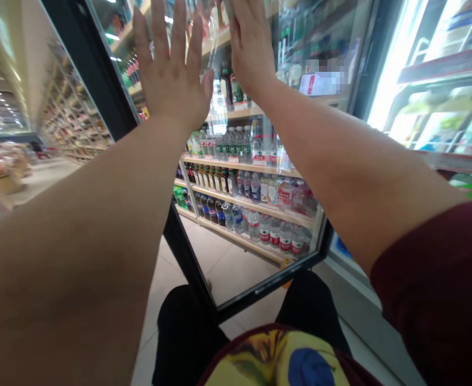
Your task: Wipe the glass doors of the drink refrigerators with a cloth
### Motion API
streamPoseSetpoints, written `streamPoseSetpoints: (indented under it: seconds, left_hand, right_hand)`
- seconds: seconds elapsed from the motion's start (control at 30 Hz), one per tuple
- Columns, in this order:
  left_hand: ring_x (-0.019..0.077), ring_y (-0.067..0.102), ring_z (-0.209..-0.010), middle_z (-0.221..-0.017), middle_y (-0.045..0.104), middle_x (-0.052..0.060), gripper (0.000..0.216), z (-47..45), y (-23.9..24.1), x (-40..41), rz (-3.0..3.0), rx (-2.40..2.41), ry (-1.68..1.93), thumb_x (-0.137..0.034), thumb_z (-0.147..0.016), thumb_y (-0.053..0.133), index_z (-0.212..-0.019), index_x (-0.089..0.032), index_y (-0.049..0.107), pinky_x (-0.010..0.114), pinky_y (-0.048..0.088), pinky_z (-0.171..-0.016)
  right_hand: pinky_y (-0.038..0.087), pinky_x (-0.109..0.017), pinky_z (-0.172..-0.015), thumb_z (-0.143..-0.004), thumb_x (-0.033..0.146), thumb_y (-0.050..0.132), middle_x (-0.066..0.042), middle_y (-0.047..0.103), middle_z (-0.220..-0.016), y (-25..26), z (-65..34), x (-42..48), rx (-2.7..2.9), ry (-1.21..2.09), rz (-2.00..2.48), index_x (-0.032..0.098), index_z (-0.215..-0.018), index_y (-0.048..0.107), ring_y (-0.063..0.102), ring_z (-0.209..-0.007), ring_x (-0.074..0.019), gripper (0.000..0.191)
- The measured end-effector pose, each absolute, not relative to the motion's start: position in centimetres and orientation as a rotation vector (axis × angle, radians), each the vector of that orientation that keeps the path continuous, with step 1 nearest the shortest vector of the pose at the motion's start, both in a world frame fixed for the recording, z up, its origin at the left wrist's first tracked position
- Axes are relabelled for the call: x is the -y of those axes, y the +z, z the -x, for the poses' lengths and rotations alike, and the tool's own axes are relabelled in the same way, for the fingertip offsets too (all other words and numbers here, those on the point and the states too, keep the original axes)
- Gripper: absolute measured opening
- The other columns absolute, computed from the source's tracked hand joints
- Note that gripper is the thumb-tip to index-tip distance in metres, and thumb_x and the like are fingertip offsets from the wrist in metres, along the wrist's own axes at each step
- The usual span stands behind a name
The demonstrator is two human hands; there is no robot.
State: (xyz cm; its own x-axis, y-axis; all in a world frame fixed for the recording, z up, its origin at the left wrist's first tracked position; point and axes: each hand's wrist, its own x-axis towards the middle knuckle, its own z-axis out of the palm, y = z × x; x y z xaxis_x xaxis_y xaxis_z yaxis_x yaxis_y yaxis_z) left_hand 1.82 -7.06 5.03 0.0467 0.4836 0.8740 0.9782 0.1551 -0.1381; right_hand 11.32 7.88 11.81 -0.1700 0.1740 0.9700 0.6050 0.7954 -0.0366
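Both my arms reach up and forward at a black-framed glass fridge door (111, 91) that stands swung out in front of me. My left hand (171, 69) is open, fingers spread, palm toward the glass near the door's left frame. My right hand (249, 43) is also flat and open against the glass, its fingertips cut off by the top edge. Neither hand holds anything. The glass shows shelves of drink bottles (255, 198), seen through it or mirrored in it; I cannot tell which.
An open lit cooler (440, 96) with shelves of packaged goods stands on the right. A shop aisle with stocked shelves (70, 118) runs off to the left. Tiled floor (227, 268) lies below. My dark trousers and patterned shirt (276, 359) fill the bottom.
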Motion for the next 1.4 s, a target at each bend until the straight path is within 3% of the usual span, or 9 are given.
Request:
streamPoseSetpoints:
  seconds: [0.2, 0.37, 0.5, 0.6, 0.77, 0.93, 1.1, 1.3, 1.4]
  left_hand:
    - [0.0192, -0.02, -0.165, -0.177, -0.013, -0.014, 0.075, -1.4, 5.2, 6.4, 1.44, 1.574, -0.687, -0.042, -0.103, 0.032, -0.171, -0.028, 0.002, 0.056, -0.018, -0.14]
    - [0.0185, -0.019, -0.165, -0.178, -0.009, -0.015, 0.076, -0.5, 5.4, 5.6, 1.507, 1.489, -0.794, -0.041, -0.099, 0.036, -0.17, -0.025, 0.013, 0.056, -0.023, -0.138]
    - [0.0221, -0.014, -0.167, -0.179, -0.001, -0.011, 0.077, 0.3, 5.3, 5.3, 1.558, 1.398, -0.875, -0.055, -0.101, 0.034, -0.17, -0.022, 0.021, 0.057, -0.02, -0.139]
    - [0.0201, -0.014, -0.167, -0.178, -0.004, -0.015, 0.078, 0.8, 5.3, 5.1, 1.541, 1.404, -0.88, -0.062, -0.101, 0.031, -0.171, -0.028, 0.019, 0.055, -0.02, -0.139]
    - [0.0104, -0.021, -0.164, -0.173, -0.013, -0.027, 0.077, 1.1, 5.3, 4.8, 1.545, 1.437, -0.872, -0.05, -0.098, 0.034, -0.17, -0.035, 0.013, 0.047, -0.027, -0.138]
    - [0.0152, -0.019, -0.165, -0.175, -0.01, -0.024, 0.079, 1.1, 5.4, 4.8, 1.555, 1.445, -0.884, -0.045, -0.096, 0.037, -0.171, -0.031, 0.016, 0.05, -0.026, -0.138]
    - [0.0191, -0.018, -0.166, -0.177, -0.007, -0.019, 0.078, 0.7, 5.4, 5.3, 1.549, 1.477, -0.852, -0.047, -0.098, 0.038, -0.17, -0.027, 0.017, 0.053, -0.024, -0.138]
    - [0.0171, -0.018, -0.166, -0.176, -0.009, -0.02, 0.076, -0.5, 5.0, 6.2, 1.497, 1.538, -0.778, -0.044, -0.1, 0.037, -0.171, -0.03, 0.013, 0.052, -0.021, -0.14]
    - [0.0251, -0.016, -0.167, -0.179, -0.008, -0.009, 0.077, -0.9, 5.0, 6.4, 1.466, 1.556, -0.722, -0.044, -0.101, 0.033, -0.172, -0.022, 0.012, 0.057, -0.016, -0.14]
  right_hand:
    - [0.008, -0.044, -0.14, -0.112, 0.011, 0.027, -0.015, 0.015, -0.176, 9.1, -11.6, -9.3, 1.489, -0.23, 0.802, -0.004, -0.17, 0.02, 0.014, -0.167, -0.0218, 0.06]
    - [0.009, -0.027, -0.139, -0.109, 0.036, 0.029, 0.011, 0.029, -0.173, 4.9, -12.7, -11.8, 1.65, -0.529, 0.362, 0.027, -0.165, 0.043, 0.015, -0.165, -0.0047, 0.058]
    - [0.012, -0.043, -0.139, -0.108, 0.041, 0.005, 0.005, 0.034, -0.171, 5.2, -11.9, -14.5, 1.355, -0.204, 0.459, 0.028, -0.167, 0.038, 0.013, -0.164, -0.0071, 0.069]
    - [0.008, -0.048, -0.139, -0.105, 0.046, 0.005, 0.005, 0.034, -0.171, 5.7, -10.9, -14.8, 1.186, 0.021, 0.553, 0.029, -0.168, 0.035, 0.009, -0.164, -0.0091, 0.072]
    - [0.014, -0.034, -0.14, -0.104, 0.038, 0.02, 0.006, 0.034, -0.171, 4.3, -11.6, -13.4, 1.612, -0.444, 0.277, 0.025, -0.162, 0.046, 0.014, -0.164, -0.0048, 0.065]
    - [0.016, -0.048, -0.14, -0.104, 0.023, 0.014, -0.008, 0.031, -0.172, 4.2, -11.9, -13.3, 1.359, -0.21, 0.546, 0.012, -0.165, 0.04, 0.02, -0.165, -0.0182, 0.067]
    - [0.013, -0.03, -0.14, -0.106, 0.036, 0.024, 0.008, 0.033, -0.172, 3.3, -11.6, -12.8, 1.617, -0.444, 0.27, 0.029, -0.161, 0.048, 0.016, -0.164, -0.0053, 0.06]
    - [0.006, -0.046, -0.139, -0.107, 0.041, 0.005, -0.01, 0.026, -0.174, 3.0, -11.4, -14.5, 1.326, -0.134, 0.525, 0.008, -0.169, 0.033, 0.006, -0.166, -0.0117, 0.075]
    - [0.009, -0.035, -0.139, -0.101, 0.041, 0.02, 0.001, 0.031, -0.173, 2.4, -11.9, -14.1, 1.431, -0.192, 0.444, 0.018, -0.166, 0.042, 0.012, -0.166, -0.0075, 0.072]
